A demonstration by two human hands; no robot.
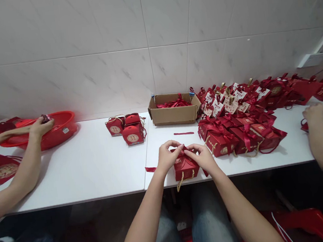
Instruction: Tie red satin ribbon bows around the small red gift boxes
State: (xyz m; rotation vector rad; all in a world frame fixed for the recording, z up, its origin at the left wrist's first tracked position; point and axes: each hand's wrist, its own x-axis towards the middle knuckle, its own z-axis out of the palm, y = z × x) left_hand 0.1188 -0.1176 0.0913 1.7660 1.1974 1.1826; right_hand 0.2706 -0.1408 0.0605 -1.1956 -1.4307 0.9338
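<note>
A small red gift box [185, 170] with gold rope handles stands at the front edge of the white table. Above its top, my left hand [169, 155] pinches a red ribbon [183, 148] between thumb and fingers. From the other side my right hand [200, 156] pinches the same ribbon, its fingertips close to those of my left hand. One ribbon end sticks out on the left beside my left wrist, and another hangs at the right of the box. The exact shape of the ribbon between the fingertips is too small to tell.
Behind are a cardboard box [173, 115] of ribbons and a red strip [184, 133]. Red boxes [133, 134] stand left; many ribboned boxes [221, 141] and tagged ones fill the right. Other people's hands work at a red basin [54, 139] and at far right.
</note>
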